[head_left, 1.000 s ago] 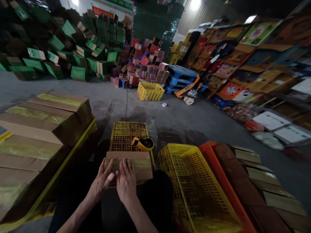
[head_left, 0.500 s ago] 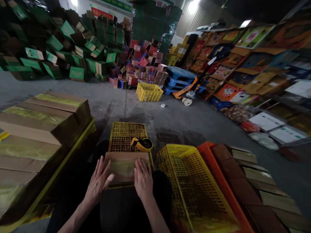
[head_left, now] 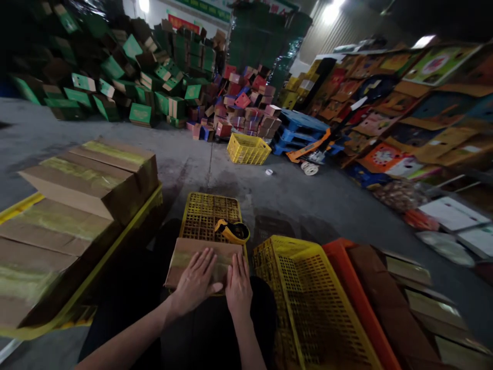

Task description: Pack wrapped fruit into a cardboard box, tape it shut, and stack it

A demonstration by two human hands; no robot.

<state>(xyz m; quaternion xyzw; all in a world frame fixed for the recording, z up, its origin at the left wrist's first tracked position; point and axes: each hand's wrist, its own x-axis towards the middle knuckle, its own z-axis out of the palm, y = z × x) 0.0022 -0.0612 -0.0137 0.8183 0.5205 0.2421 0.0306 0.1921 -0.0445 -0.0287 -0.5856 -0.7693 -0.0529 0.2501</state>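
Observation:
A brown cardboard box [head_left: 181, 259] with a strip of yellowish tape along its top lies in front of me, on the near end of an upturned yellow crate [head_left: 196, 205]. My left hand [head_left: 198, 280] rests flat over the middle of the box top, fingers stretched out. On the right part of the box lies my right hand [head_left: 239, 282], its fingers straight and close together. Neither hand grips anything. Just beyond the box, a yellow and black tape dispenser [head_left: 233, 231] sits on the crate.
To my left, taped boxes [head_left: 73, 180] fill a yellow crate [head_left: 127, 239]. At my right stand a yellow crate [head_left: 308, 288] and an orange crate [head_left: 365, 298] with taped boxes. Farther off are another yellow crate [head_left: 248, 150], a pallet jack [head_left: 311, 154] and blue pallets [head_left: 296, 126].
My left hand has moved right, from the box's left edge onto the middle of its top. My right hand stays on the right part. The whole view has shifted a little.

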